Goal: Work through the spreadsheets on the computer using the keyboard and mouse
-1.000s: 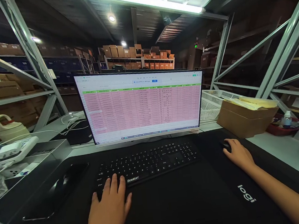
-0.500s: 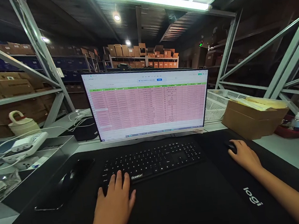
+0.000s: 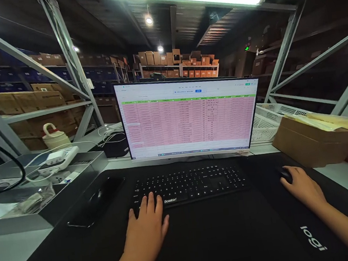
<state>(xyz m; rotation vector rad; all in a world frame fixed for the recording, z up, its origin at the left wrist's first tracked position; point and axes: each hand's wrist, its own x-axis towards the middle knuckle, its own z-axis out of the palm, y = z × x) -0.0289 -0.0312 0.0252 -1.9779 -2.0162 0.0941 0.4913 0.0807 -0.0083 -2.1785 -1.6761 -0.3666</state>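
Observation:
My left hand (image 3: 146, 226) lies with spread fingers on the lower left corner of a black keyboard (image 3: 193, 185), its fingertips touching the keys. Over a black computer mouse (image 3: 285, 174), on the right of the black desk mat (image 3: 217, 234), my right hand (image 3: 304, 187) is curled, covering most of it. Behind the keyboard stands a monitor (image 3: 188, 118) that displays a spreadsheet with pink rows and a green header row; its text is too small to read. A dark phone-like object (image 3: 96, 204) with a glossy surface rests on the mat to the left.
At left, a grey tray (image 3: 45, 218) holds plastic bags, beside a white power strip (image 3: 58, 159) with cables and a cream bottle (image 3: 55, 137). An open cardboard box (image 3: 313, 142) and white baskets (image 3: 266, 124) stand right of the monitor. Metal shelf frames flank the desk.
The camera view has turned slightly left, so everything sits further right in the picture. Both hands keep their places on the keyboard and the mouse. The spreadsheet looks the same.

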